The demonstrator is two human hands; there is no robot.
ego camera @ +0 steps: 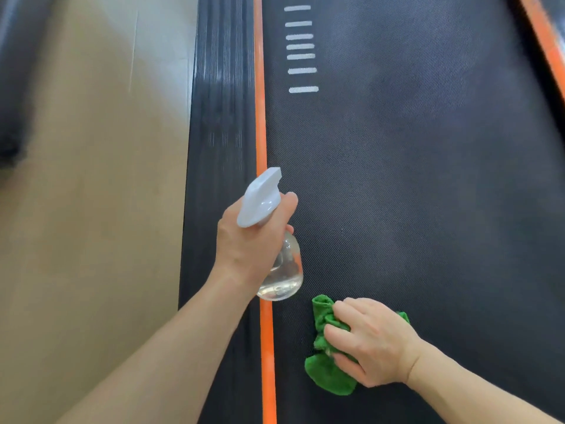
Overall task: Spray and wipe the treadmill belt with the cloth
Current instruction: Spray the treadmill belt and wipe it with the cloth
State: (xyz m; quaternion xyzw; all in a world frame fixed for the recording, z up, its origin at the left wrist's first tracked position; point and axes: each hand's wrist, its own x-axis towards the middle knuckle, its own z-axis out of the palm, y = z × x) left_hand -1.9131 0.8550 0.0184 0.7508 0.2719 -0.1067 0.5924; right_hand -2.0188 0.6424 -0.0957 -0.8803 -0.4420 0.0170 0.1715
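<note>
The black treadmill belt (412, 179) fills the middle and right of the head view. My left hand (247, 237) grips a clear spray bottle (282, 276) with a white trigger head, held above the belt's left edge, nozzle pointing forward. My right hand (370, 341) grips a bunched green cloth (324, 371) that lies on the near part of the belt, just right of the orange strip.
An orange strip (261, 117) runs along the belt's left edge, beside a ribbed black side rail (220, 117). Several white dashes (301, 56) mark the belt further ahead. Tan floor (91, 209) lies to the left. A second orange strip (547, 44) shows at the far right.
</note>
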